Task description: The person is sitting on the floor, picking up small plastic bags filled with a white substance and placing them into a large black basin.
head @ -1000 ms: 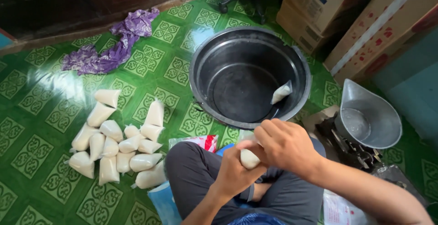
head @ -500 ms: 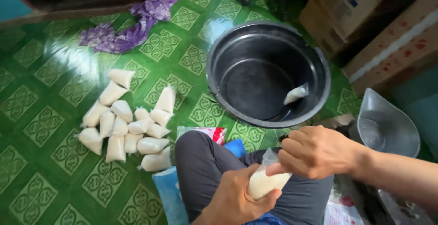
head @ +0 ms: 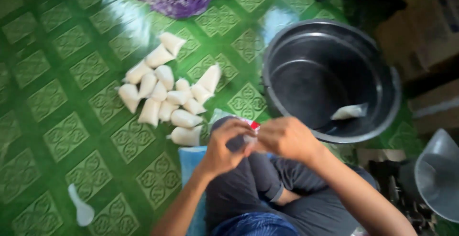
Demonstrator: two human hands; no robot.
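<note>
White and soft, the small filled pouch is sitting between my two hands above my lap, almost hidden now. Half a second ago I was cradling it lower down in my left palm, with most of its pale body showing; now I am bringing both hands together around it, higher and closer to my knee, so that only a sliver of it is peeking out. My left hand is curling shut around the pouch from the side, and my right hand is pinching down at its top, fingertips meeting the left ones. To my mind that shift means I am closing off the neck of this pouch, though the blur is keeping me from seeing the tie itself.

My head is also swinging, since the view is sliding rightward compared with a moment back. Out on the green patterned floor, the heap of finished pouches is lying just as it was, well apart from my hands. Nearer my right arm, the big dark basin is holding one lone pouch against its inner wall, unmoved. A white spoon is lying on the floor by my left elbow.
</note>
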